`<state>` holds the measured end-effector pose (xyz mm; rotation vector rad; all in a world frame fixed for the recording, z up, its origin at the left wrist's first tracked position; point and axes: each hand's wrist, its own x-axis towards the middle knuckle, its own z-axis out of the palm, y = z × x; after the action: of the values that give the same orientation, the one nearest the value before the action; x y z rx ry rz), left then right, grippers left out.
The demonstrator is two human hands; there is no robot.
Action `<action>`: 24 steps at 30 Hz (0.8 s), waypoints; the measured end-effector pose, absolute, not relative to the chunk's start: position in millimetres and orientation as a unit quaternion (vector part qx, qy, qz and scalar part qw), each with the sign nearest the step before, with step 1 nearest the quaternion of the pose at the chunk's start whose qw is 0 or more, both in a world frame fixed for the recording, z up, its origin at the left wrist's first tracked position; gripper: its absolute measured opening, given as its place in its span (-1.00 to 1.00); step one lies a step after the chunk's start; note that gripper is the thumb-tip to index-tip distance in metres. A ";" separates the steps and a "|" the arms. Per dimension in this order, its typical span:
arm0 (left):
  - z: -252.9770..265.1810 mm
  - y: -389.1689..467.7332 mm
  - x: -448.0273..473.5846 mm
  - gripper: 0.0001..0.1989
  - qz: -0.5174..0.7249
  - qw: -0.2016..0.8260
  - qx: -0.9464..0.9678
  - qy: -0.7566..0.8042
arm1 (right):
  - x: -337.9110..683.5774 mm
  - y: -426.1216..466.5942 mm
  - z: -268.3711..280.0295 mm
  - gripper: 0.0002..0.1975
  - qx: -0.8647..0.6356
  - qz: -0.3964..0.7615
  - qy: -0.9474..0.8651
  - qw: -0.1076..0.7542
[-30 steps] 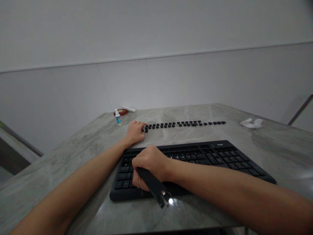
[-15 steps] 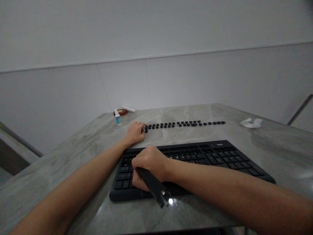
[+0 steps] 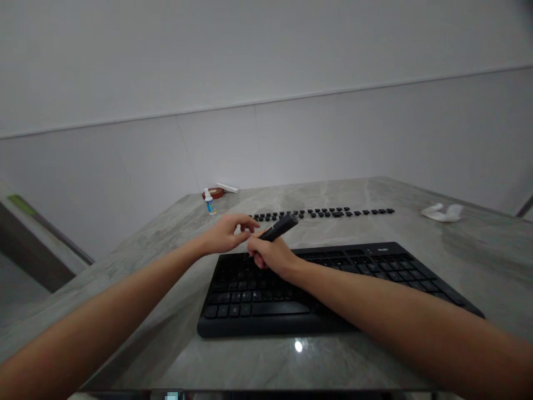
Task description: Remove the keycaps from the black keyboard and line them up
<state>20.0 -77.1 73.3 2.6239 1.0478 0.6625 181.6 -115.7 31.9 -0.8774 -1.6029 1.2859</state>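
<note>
My right hand (image 3: 275, 256) is closed around a black keycap puller (image 3: 280, 228), held over the upper left of the black keyboard (image 3: 278, 322). The puller's free end points up and to the right, and thin wires show near my fingers. Just left of it, my left hand (image 3: 225, 233) has thumb and forefinger apart, with the fingertips close to my right hand. Whether they touch anything there is too small to make out. Behind both hands, loose black keycaps (image 3: 336, 214) lie in rows on the table. Dark gaps show in the keyboard's upper left part, partly covered by my right hand.
At the back left of the grey marbled table (image 3: 166, 311) stand a small spray bottle (image 3: 210, 203), a brown round object (image 3: 215, 193) and a white strip (image 3: 227, 188). A crumpled white piece (image 3: 443, 213) lies at the right. A wall rises behind.
My left hand has come back from the keycap rows towards my right hand. My right hand has moved up over the keyboard, and the puller has swung from pointing down towards me to pointing up and right.
</note>
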 end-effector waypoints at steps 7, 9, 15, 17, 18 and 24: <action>61.5 -130.9 -4.0 -0.83 0.249 0.162 0.874 0.385 | 181.5 -127.7 36.1 -0.97 -0.275 0.523 -0.689 0.420; 55.4 -130.1 -10.6 -0.86 0.271 0.176 0.872 0.367 | 182.3 -130.3 38.0 -0.88 -0.260 0.531 -0.692 0.414; 47.7 -127.0 -16.2 -0.87 0.288 0.196 0.886 0.306 | 182.1 -127.4 38.5 -0.70 -0.271 0.614 -0.601 0.434; 46.7 -128.5 -14.4 -0.88 0.280 0.208 0.892 0.288 | 181.3 -125.7 37.8 -0.75 -0.281 0.617 -0.588 0.441; 46.2 -129.3 -13.4 -0.88 0.275 0.212 0.895 0.280 | 181.0 -125.4 37.6 -0.78 -0.283 0.613 -0.592 0.441; 44.6 -130.3 -13.4 -0.91 0.241 0.222 0.909 0.257 | 179.7 -129.1 37.4 -0.94 -0.274 0.565 -0.657 0.417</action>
<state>-13.4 -130.3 44.6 2.5118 0.7105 0.6653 179.7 -129.1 37.4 -0.6885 -1.6480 1.4192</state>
